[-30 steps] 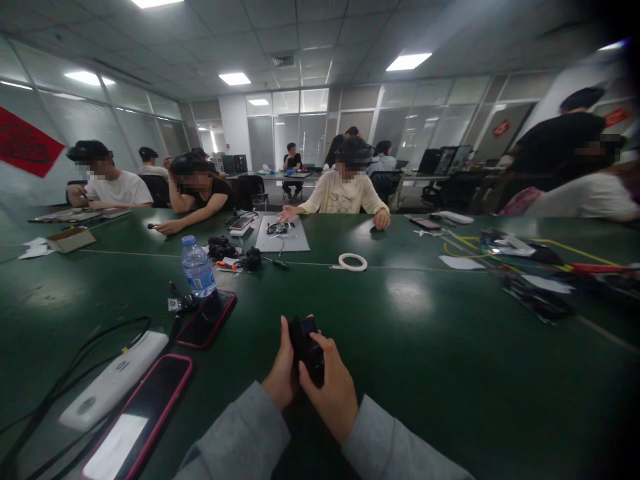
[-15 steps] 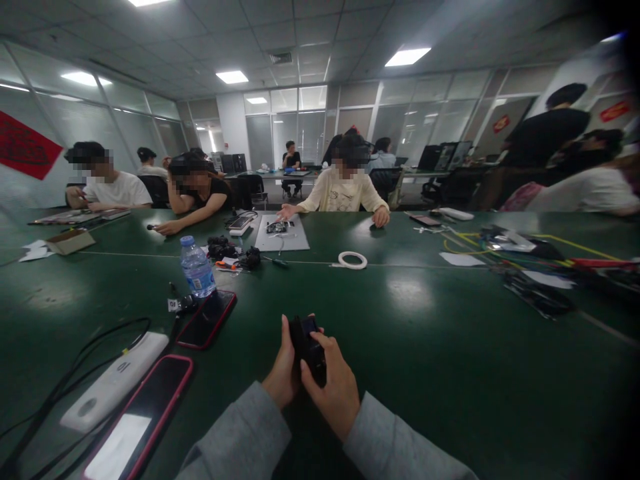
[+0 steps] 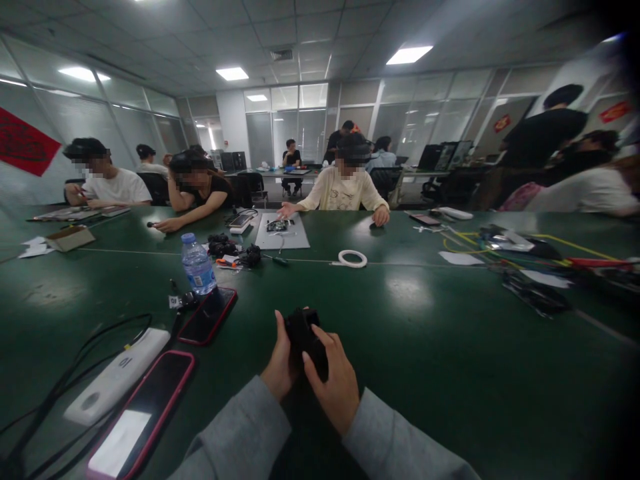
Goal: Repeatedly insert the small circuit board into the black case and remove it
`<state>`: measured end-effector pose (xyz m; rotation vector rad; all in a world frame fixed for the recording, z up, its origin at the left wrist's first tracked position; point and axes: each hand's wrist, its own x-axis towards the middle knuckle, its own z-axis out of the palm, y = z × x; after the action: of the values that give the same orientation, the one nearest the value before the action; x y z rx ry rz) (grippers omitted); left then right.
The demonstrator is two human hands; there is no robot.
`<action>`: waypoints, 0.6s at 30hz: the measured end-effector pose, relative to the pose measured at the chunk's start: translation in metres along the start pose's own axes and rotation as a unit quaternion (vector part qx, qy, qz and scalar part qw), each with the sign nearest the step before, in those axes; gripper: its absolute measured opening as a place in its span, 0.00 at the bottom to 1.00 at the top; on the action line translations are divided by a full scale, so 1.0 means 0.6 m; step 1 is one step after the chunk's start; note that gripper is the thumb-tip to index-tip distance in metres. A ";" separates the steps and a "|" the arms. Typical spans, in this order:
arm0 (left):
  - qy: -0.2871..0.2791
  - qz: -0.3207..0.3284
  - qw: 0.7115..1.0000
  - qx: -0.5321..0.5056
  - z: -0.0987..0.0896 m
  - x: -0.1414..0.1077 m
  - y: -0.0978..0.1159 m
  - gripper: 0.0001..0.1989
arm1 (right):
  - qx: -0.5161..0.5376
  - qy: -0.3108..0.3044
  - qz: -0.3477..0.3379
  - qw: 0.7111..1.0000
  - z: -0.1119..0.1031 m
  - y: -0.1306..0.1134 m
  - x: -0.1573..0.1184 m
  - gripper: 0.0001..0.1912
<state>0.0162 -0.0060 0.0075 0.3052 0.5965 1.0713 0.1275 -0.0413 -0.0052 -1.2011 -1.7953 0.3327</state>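
Note:
Between my hands, just above the green table, is a small black boxy device (image 3: 303,331); its exact kind is too dark to make out. My left hand (image 3: 280,365) grips its left side, with the thumb upright along the edge and the other fingers mostly hidden behind it. From the right, my right hand (image 3: 339,385) holds the device too, with thumb and index finger on its near face. To the left lie a phone in a red case (image 3: 208,317), a larger phone with a pink-red rim (image 3: 145,413) and a white power bank (image 3: 117,377).
A water bottle (image 3: 198,265) stands behind the phones, near black cables (image 3: 60,380). Farther off are a grey board (image 3: 295,235) with small parts, a white coiled cable (image 3: 353,259) and, at right, tangled wires (image 3: 520,247). Several people sit around the green table (image 3: 425,347).
The black device has tipped and turned slightly between my hands, its top now a little farther left and higher. Both hands keep hold of it. A person in the background stands more upright.

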 end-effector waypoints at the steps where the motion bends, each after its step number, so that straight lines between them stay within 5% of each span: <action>1: 0.005 -0.007 1.000 -0.001 -0.004 0.001 0.003 0.40 | 0.018 0.011 0.000 1.000 -0.004 -0.001 0.001 0.23; 5: -0.010 0.036 0.999 -0.030 -0.013 0.007 0.021 0.34 | 0.158 0.045 0.034 0.986 -0.023 0.013 0.018 0.24; 7: -0.017 0.068 0.996 -0.051 -0.014 0.009 0.029 0.32 | 0.284 0.032 0.117 0.951 -0.030 0.030 0.031 0.23; 11: -0.039 0.072 0.994 -0.069 -0.017 0.012 0.034 0.31 | 0.516 -0.014 0.341 0.785 -0.034 0.061 0.052 0.23; 13: -0.045 0.063 0.994 -0.071 -0.020 0.012 0.033 0.31 | 0.568 -0.036 0.389 0.725 -0.032 0.068 0.056 0.23; 15: -0.049 0.054 0.995 -0.070 -0.022 0.012 0.032 0.31 | 0.595 -0.053 0.386 0.703 -0.030 0.069 0.057 0.22; 18: -0.056 0.054 0.994 -0.072 -0.022 0.011 0.032 0.31 | 0.604 -0.080 0.347 0.713 -0.030 0.068 0.055 0.22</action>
<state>-0.0035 0.0082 0.0045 0.2722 0.4046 1.1877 0.1623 0.0017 -0.0039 -0.7487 -0.7342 1.7661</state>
